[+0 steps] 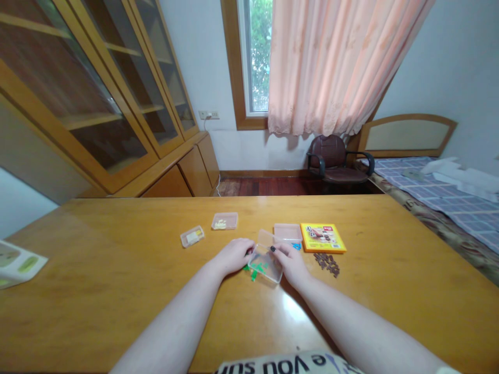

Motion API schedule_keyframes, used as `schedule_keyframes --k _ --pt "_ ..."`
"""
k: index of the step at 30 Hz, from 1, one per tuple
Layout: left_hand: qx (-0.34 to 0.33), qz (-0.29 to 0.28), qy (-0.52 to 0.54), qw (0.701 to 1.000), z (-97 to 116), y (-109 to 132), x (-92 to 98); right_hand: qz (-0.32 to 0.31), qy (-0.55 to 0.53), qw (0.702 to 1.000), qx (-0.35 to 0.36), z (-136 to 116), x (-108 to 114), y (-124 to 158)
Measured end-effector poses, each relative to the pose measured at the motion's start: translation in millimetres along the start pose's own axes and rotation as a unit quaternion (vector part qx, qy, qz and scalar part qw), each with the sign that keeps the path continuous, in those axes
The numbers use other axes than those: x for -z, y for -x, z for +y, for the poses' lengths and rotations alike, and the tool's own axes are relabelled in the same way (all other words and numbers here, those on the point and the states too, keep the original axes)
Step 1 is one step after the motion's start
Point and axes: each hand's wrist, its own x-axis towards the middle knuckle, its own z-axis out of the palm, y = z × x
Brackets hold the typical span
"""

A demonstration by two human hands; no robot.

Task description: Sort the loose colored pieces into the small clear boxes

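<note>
My left hand and my right hand both grip a small clear plastic box on the wooden table, one at each side, fingers curled round its edges. Its lid stands open behind it. Small green pieces lie inside and spill out at the box's left corner. A pile of small dark brown pieces lies just right of my right hand. A yellow box rests beyond them.
Three more clear boxes sit further back: one with pale pieces, one behind it, one holding blue pieces. A white carton is at the left edge. An armchair and a bed stand beyond the table.
</note>
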Motion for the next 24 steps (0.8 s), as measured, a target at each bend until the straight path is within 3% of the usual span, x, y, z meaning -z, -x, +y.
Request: schedule_keyframes --k 24 --pt "0.012 0.018 0.01 1.0 0.0 -1.3 -5.3 -0.043 0.059 0.997 0.02 5.1 -1.0 1.1"
